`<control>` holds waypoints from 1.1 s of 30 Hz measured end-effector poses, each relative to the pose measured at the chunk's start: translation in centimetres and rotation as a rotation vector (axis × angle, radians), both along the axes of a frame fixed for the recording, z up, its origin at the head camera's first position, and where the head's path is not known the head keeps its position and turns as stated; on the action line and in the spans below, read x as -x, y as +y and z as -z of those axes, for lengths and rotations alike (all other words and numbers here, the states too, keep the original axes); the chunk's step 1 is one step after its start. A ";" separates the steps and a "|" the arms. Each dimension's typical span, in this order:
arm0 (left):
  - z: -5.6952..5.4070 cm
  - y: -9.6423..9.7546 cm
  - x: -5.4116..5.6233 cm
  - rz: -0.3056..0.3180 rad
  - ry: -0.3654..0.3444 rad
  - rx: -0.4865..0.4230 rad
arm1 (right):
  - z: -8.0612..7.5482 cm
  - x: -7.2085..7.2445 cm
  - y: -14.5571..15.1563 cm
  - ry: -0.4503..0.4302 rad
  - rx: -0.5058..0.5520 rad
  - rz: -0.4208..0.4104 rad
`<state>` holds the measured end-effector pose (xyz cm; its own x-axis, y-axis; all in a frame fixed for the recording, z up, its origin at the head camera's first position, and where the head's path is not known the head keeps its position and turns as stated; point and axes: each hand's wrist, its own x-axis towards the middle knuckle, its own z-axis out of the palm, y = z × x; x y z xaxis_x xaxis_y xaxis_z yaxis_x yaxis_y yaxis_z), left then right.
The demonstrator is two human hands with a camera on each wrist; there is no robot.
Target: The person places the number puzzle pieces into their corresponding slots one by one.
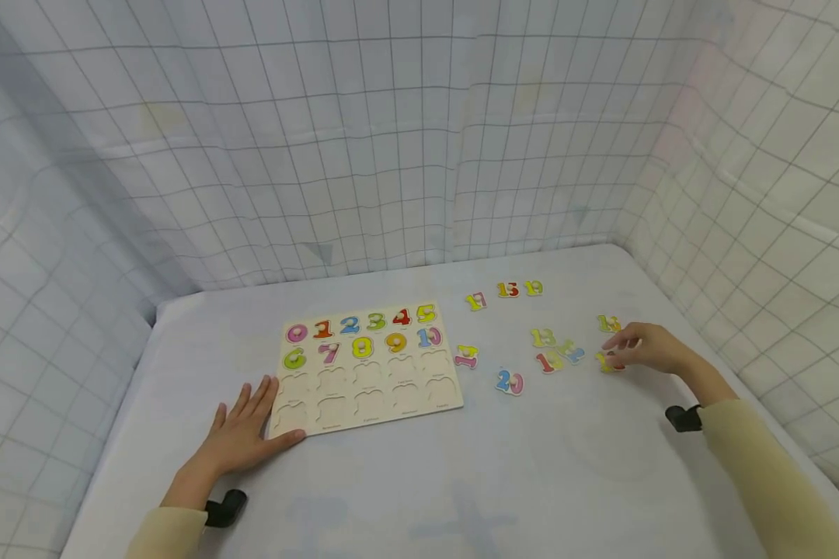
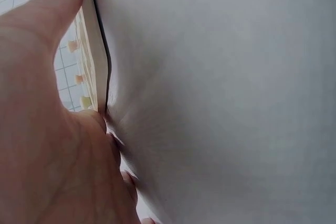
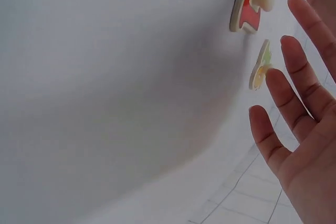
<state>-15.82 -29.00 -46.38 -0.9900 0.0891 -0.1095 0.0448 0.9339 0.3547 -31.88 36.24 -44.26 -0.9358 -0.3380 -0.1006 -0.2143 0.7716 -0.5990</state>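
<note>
A wooden number puzzle board [image 1: 372, 420] lies on the white table, its upper two rows filled with knobbed pieces and its lower two rows bare recesses. My left hand [image 1: 241, 436] rests at the board's near left corner, fingers spread along the left side and thumb at the near edge. At the right, my right hand [image 1: 649, 347] hovers over a yellow-and-red number piece [image 1: 608, 362]. In the right wrist view, the fingers are apart and extended near that piece's round knob [image 3: 268, 0], without gripping it. Just beyond lies a green-and-yellow piece [image 1: 608, 323].
Several loose pieces lie between board and right hand: the 20 [image 1: 510, 382], a yellow-and-pink 11 [image 1: 466, 356], a 13 [image 1: 542, 337], a blue-and-green piece [image 1: 571, 352] and a red-and-yellow one [image 1: 549, 362]. Farther back is a red-and-orange 15 [image 1: 508, 289]. Checked curtains [image 1: 391, 155] enclose the table.
</note>
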 end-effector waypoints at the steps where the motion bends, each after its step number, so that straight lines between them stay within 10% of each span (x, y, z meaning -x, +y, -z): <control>1: 0.0 0.0 0.0 -0.001 -0.007 0.005 | 0.2 -0.4 0.3 -0.003 0.006 0.002; 33: -0.1 0.0 0.0 0.005 -0.001 0.006 | 2.3 -0.9 0.5 0.228 0.005 -0.041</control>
